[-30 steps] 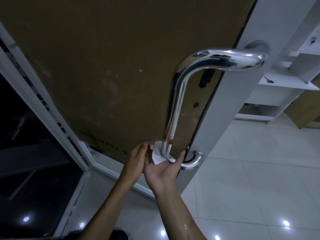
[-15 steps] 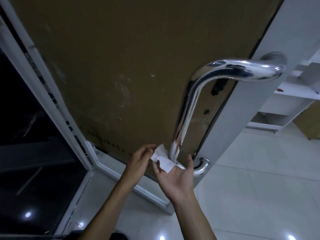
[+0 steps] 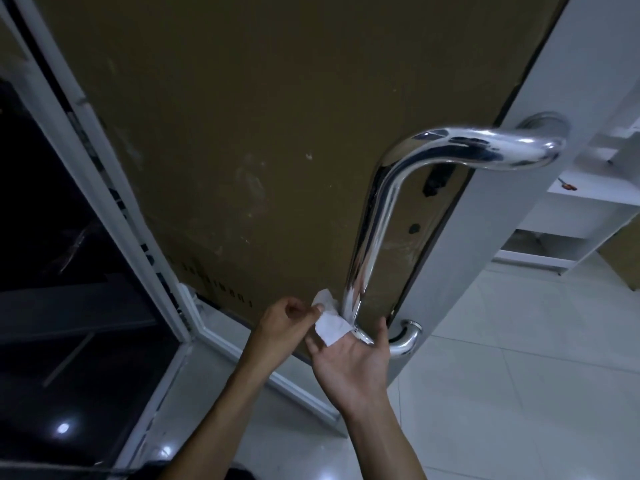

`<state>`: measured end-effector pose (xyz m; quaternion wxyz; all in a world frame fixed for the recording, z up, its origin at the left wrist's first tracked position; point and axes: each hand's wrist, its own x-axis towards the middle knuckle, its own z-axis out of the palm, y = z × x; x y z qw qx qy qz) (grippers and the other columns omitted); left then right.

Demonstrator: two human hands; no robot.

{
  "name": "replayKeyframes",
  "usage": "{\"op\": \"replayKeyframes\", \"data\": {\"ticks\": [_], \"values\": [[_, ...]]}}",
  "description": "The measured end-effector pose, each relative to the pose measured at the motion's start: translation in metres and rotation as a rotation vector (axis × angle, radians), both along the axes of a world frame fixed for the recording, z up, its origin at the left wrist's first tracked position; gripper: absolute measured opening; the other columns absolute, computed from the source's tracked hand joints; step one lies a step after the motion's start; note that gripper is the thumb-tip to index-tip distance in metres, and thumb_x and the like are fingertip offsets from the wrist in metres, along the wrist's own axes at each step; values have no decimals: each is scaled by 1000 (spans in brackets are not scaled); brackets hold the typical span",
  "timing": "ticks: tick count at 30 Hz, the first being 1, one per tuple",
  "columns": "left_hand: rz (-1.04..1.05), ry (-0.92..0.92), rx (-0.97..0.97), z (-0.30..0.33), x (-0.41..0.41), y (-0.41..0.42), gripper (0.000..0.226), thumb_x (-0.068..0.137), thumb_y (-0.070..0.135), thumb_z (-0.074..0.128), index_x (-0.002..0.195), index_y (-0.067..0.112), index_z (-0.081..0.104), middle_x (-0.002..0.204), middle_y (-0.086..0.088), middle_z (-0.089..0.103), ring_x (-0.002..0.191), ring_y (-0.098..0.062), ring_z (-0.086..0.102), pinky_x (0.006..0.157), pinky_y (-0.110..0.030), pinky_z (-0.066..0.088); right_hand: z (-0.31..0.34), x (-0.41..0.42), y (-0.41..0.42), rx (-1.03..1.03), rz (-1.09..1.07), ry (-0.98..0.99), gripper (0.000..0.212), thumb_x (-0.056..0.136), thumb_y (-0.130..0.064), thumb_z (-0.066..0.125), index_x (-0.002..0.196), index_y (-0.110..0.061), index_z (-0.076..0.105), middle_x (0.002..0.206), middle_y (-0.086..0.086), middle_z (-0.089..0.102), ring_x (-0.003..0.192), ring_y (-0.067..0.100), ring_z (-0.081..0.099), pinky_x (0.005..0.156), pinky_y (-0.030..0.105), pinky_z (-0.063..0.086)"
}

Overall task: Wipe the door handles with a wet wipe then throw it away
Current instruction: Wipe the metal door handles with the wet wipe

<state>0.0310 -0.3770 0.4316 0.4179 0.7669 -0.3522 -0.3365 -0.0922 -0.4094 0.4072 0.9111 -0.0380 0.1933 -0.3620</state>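
Since a second ago the right hand (image 3: 349, 362) has opened out, its palm now turned up with fingers spread under the lower bend of the handle, and the wipe has unfolded across those fingers. At far left a dark glass panel (image 3: 52, 271) sits in a white frame (image 3: 114, 209). Next, the brown door (image 3: 242, 133) carries a row of small dark printed characters near its bottom edge, too faint to read. The left hand (image 3: 284, 318) pinches the left edge of the white wet wipe (image 3: 330, 323), which touches the chrome door handle (image 3: 372, 230) at its base. Right of the handle, white shelving (image 3: 571, 209) stands on a glossy tiled floor (image 3: 519, 393).
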Motion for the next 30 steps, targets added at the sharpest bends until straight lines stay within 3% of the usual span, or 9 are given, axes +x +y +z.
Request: {"op": "replayKeyframes", "data": {"ticks": [3,9,14,17,19,23,25,27,30], "values": [[-47,-9,-31,0,-3,-2,15,85,28,68,72,22,64,70,9,65,74,-11,62,70,-28,46,1,0,0,-21,36,-5,83,89,-64,42,147,-4,38,148,17,44,140,28,38,120,36,19],[-55,184,-170,13,-11,-6,13,89,24,64,79,16,64,61,10,61,65,-9,59,63,-26,47,2,-3,3,-4,18,28,78,89,-60,42,141,-2,47,141,19,52,132,29,49,118,40,26],[-48,280,-237,15,-25,-11,14,94,24,57,86,18,68,83,1,72,81,-12,67,68,-23,48,4,-20,0,-24,86,109,79,92,-62,38,138,1,48,141,24,50,136,34,44,118,45,25],[2,433,-315,10,-29,-10,29,96,8,46,89,21,70,90,0,73,83,-9,68,69,-19,50,4,-30,-1,-45,121,188,80,90,-59,42,136,6,48,137,27,53,135,35,43,118,45,25],[4,351,-372,3,-34,-8,30,96,4,46,94,24,68,94,5,72,87,-5,67,70,-13,49,2,-37,0,-62,158,226,76,93,-57,41,135,6,50,136,25,54,133,34,46,119,44,25],[-66,235,-440,-14,-46,-15,26,93,25,56,115,40,57,111,19,67,108,-3,62,89,-23,48,3,-56,2,-67,197,318,63,98,-50,38,134,-1,54,134,19,59,130,30,51,118,42,27],[-92,241,-440,-13,-54,-21,30,96,26,49,118,46,52,112,27,64,108,6,58,90,-16,46,5,-66,2,-63,186,358,57,99,-48,38,131,-5,59,132,15,61,128,27,54,116,39,30],[-116,288,-435,-10,-60,-27,30,102,17,37,111,38,56,105,29,64,104,10,57,86,-5,41,6,-75,1,-43,149,392,54,99,-45,39,127,-6,62,130,14,63,125,26,56,112,37,35],[-115,400,-401,-3,-61,-38,36,103,22,26,90,16,60,88,3,64,84,-7,56,73,-12,42,7,-86,0,-9,91,440,50,99,-44,41,126,-8,63,127,11,66,116,24,64,105,34,43]]}}
